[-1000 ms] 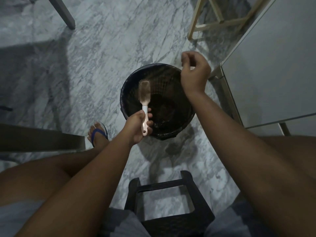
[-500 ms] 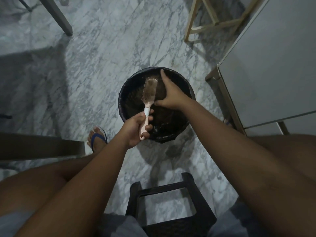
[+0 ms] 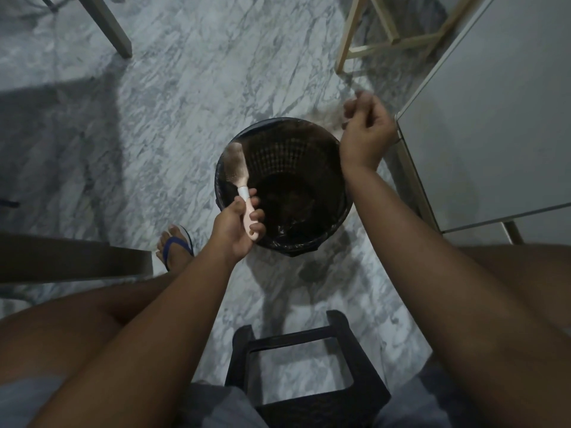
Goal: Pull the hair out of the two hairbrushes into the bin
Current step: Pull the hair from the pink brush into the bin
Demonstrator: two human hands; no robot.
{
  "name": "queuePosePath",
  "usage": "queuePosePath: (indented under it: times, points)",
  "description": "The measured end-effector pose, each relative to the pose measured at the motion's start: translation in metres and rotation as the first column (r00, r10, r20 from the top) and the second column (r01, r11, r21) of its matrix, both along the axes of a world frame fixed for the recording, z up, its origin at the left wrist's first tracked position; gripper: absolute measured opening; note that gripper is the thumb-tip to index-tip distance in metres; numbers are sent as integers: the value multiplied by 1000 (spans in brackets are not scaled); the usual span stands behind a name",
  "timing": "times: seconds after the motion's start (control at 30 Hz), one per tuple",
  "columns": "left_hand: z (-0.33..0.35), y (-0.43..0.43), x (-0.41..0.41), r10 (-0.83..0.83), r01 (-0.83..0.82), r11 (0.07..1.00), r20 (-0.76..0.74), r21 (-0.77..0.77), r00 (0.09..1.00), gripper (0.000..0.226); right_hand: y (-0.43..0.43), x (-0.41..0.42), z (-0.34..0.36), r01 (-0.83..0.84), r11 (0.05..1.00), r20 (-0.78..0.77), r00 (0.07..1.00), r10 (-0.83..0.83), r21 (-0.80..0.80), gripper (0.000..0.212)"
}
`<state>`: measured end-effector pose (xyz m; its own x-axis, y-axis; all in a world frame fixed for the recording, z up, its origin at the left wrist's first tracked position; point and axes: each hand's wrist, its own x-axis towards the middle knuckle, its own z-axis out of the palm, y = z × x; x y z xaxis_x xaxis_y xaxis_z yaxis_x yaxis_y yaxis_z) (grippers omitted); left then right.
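Observation:
A round black bin (image 3: 335, 223) with a dark liner stands on the marble floor in front of me. My left hand (image 3: 238, 225) grips the pink handle of a hairbrush (image 3: 238, 171), whose head, matted with hair, is held over the bin's left rim. My right hand (image 3: 366, 131) is raised above the bin's far right rim, fingers pinched together. A faint blurred wisp of hair (image 3: 324, 117) trails from those fingers. Only one hairbrush is in view.
A black plastic stool (image 3: 309, 366) stands between my knees, near the bin. A white cabinet (image 3: 494, 112) is on the right, a wooden frame (image 3: 398, 41) behind it. A chair leg (image 3: 108, 26) is far left. My left foot in a blue sandal (image 3: 176, 245) rests beside the bin.
My right hand has pulled away from the brush head, up and to the right, drawing hair with it. The brush has shifted left over the bin's rim.

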<state>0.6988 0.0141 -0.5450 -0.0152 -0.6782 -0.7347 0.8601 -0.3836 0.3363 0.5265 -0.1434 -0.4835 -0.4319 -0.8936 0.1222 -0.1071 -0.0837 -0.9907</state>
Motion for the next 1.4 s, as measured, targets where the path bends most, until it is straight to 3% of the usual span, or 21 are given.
queuePosePath:
  times: [0.1, 0.17, 0.2, 0.23, 0.3, 0.33, 0.4, 0.47, 0.53, 0.63, 0.7, 0.77, 0.9, 0.97, 1.03, 1.07, 1.13, 1.2, 1.23, 1.33, 1.4]
  points:
    - [-1, 0, 4, 21, -21, 1000, 12, -3, 1000, 28, 3, -6, -12, 55, 994, -54, 997, -51, 92, 27]
    - [1, 0, 5, -8, 8, 1000, 28, -3, 1000, 28, 7, -11, -23, -152, 928, -290, 922, 257, 341, 24]
    - [3, 0, 4, -22, 22, 1000, 31, -5, 999, 28, 12, -13, -29, -260, 797, -387, 765, 515, 545, 23]
    - [5, -1, 3, -33, 34, 999, 33, -9, 999, 28, 17, -14, -32, -293, 606, -397, 537, 744, 740, 25]
    - [8, -1, 2, -58, 59, 998, 37, -20, 998, 29, 28, -12, -33, -159, 286, -264, 146, 953, 945, 37]
    - [8, -1, 2, -69, 70, 997, 42, -26, 997, 29, 31, -11, -34, -96, 217, -213, 46, 976, 972, 47]
    - [9, 0, 1, -97, 99, 994, 58, -39, 994, 30, 32, -9, -36, -110, 186, -188, -11, 982, 976, 72]
    - [9, 0, 0, -139, 143, 988, 82, -49, 987, 30, 31, -7, -36, -300, 218, -205, 73, 976, 929, 91]
    - [10, 0, -2, -188, 195, 979, 107, -57, 976, 30, 31, -3, -32, -504, 317, -244, 206, 948, 803, 107]
    - [13, 0, -8, -256, 265, 962, 124, -68, 959, 31, 29, 9, -35, -604, 438, -284, 337, 897, 666, 119]
    - [16, -1, -10, -280, 291, 954, 131, -74, 951, 31, 24, 17, -40, -583, 515, -240, 484, 841, 629, 88]
    - [16, 0, -11, -275, 287, 955, 132, -76, 952, 31, 19, 19, -41, -543, 615, -157, 663, 732, 572, 32]
    - [13, 0, -8, -220, 229, 972, 124, -60, 968, 31, 10, 12, -35, -378, 817, 9, 909, 416, 436, 31]
    - [11, 0, -6, -168, 175, 983, 111, -53, 979, 29, 4, 6, -33, -224, 898, 105, 974, 199, 379, 33]
    - [9, 1, -4, -131, 136, 990, 107, -44, 986, 28, 0, -2, -33, -61, 938, 12, 998, 61, 340, 33]
    - [8, 1, -4, -129, 134, 990, 116, -39, 985, 28, -3, -5, -39, -56, 938, -57, 995, 80, 343, 33]
    - [8, 2, -4, -153, 160, 987, 150, -35, 977, 29, -1, -4, -47, -242, 852, -150, 927, 344, 464, 28]
    - [8, 2, -7, -186, 196, 980, 177, -37, 966, 29, 9, 3, -55, -418, 701, -195, 763, 616, 578, 18]
    - [8, 2, -9, -199, 209, 977, 179, -41, 963, 30, 15, 5, -54, -458, 678, -228, 706, 670, 574, 23]
    - [9, 2, -14, -229, 240, 970, 185, -40, 956, 33, 30, 18, -38, -552, 699, -223, 689, 689, 454, 39]
    - [9, 1, -16, -257, 267, 963, 194, -27, 947, 35, 33, 24, -30, -619, 668, -256, 625, 737, 412, 44]
